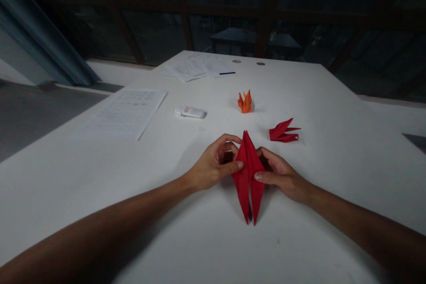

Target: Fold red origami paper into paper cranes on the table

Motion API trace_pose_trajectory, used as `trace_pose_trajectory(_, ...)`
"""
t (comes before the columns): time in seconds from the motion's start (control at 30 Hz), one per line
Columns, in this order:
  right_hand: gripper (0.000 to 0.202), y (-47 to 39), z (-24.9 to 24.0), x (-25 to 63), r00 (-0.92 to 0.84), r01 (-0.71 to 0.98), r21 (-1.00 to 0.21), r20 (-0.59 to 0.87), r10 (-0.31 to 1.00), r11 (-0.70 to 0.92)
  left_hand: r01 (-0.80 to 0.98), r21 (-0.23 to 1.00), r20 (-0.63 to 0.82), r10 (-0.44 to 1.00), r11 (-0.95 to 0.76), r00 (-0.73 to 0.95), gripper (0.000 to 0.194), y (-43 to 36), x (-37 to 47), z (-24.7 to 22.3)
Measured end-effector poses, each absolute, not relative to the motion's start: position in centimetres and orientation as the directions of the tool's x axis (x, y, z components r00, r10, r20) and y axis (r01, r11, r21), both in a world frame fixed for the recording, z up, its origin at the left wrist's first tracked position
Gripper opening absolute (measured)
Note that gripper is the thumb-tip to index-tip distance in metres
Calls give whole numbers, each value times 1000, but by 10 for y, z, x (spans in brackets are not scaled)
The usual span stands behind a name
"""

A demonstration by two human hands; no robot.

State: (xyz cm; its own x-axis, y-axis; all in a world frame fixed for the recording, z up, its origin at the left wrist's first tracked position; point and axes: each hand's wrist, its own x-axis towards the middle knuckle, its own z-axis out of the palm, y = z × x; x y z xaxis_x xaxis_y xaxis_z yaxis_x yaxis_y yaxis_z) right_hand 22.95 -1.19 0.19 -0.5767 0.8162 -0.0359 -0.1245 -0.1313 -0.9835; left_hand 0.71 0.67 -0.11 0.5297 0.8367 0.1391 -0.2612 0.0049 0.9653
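Between my two hands is a red folded origami paper (245, 177), a long diamond with two narrow points toward me and a slit up its lower half. My left hand (213, 164) pinches its left edge, thumb on the front and fingers behind. On the opposite edge, my right hand (282, 175) grips it the same way, its fingers partly hidden by the paper. Just beyond my right hand lies a red origami crane (282, 132) on its side. A smaller orange origami crane (245, 103) stands farther back.
The white table (199, 248) carries a white handheld device with printed text (190, 112), a printed sheet (129, 111) on the left, and loose papers (196, 66) with a black pen-like stick (227, 73) at the back. Two round grommets (260, 64) lie near the far edge, before dark windows.
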Motion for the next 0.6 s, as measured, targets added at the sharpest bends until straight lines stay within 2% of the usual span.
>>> trace_pose_trajectory(0.2,26,-8,-3,229,-521,-112,-990,-18,853,-89,-222,974,140,866,-34,481,39,6,8,0)
trace_pose_trajectory(0.6,23,-6,-12,225,-405,-53,-998,-14,914,-39,-169,986,69,923,-5,378,36,7,9,4)
